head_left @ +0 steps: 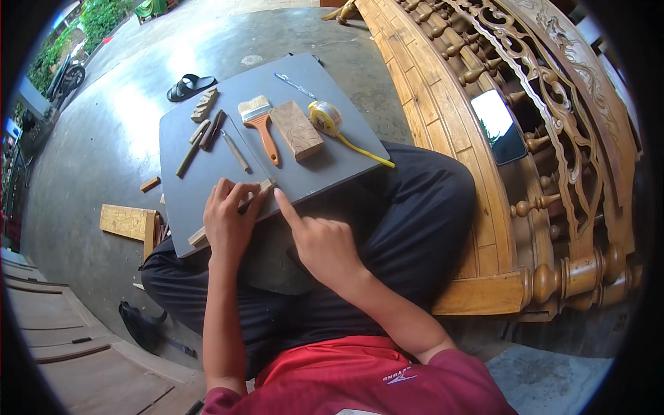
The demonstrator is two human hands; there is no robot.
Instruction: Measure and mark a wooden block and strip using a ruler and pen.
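Note:
My left hand (229, 211) is closed on a small wooden strip (266, 185) at the near edge of a grey board (328, 90). My right hand (318, 242) has its index finger stretched to that strip's end, the other fingers curled. A long light stick (198, 238) lies by the board's left corner. Farther up lie a paintbrush (265, 138), a wooden block (296, 130), a yellow tape measure (325, 119), a thin tool (236, 151), short dark and light sticks (211, 131), a carved wooden piece (204, 105) and a blue-white slender item (294, 84).
A carved wooden bench (443, 138) fills the right, with a phone (494, 128) on it. A sandal (190, 88) sits beyond the board. Plank offcuts (128, 220), a black bag (142, 325) and wooden panels (62, 332) are on the left. A motorbike (66, 83) stands farther back.

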